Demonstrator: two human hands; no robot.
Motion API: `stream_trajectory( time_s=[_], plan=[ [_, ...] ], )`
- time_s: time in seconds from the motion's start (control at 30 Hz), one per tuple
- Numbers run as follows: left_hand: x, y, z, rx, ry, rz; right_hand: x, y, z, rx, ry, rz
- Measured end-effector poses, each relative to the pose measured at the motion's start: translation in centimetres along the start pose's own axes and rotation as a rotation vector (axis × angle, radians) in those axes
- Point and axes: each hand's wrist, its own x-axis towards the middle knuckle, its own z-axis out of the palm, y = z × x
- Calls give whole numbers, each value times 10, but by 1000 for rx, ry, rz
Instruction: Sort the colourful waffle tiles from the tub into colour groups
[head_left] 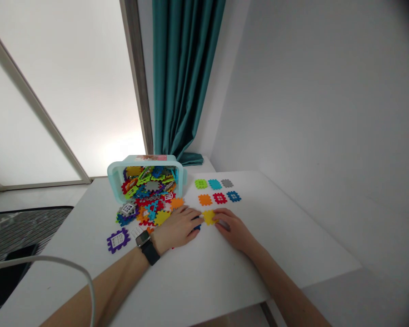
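Observation:
My left hand (179, 227), with a black watch on the wrist, lies on the white table (293, 236) and covers a blue piece. Its fingers reach to a yellow square interlocking tile (209, 217). My right hand (233, 228) pinches that yellow tile from the right side. Just beyond lie two rows of single tiles: green (201, 183), teal (214, 184), grey (226, 183), then orange (205, 199), red (220, 198), blue (233, 196). A tipped light-blue tub (116, 175) spills a heap of coloured tiles (146, 204) towards my left hand.
A purple frame tile (117, 240) lies apart on the left. A white cable (64, 263) arcs over the near left corner. A dark phone (10, 272) rests on a grey mat left of the table. A teal curtain (184, 77) and a window stand behind.

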Motion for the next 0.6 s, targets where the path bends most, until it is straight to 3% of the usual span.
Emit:
stream_trajectory(
  time_s=[0.17,0.33,0.6],
  plan=[
    [-2,-1,-6,-21,22,7,0,0,-3,15,64,13],
    [-12,-10,-27,-40,64,-15,7,-8,-8,-3,92,-22],
    [-58,-30,-74,20,49,-132,43,-55,7,-21,-20,-180]
  ],
)
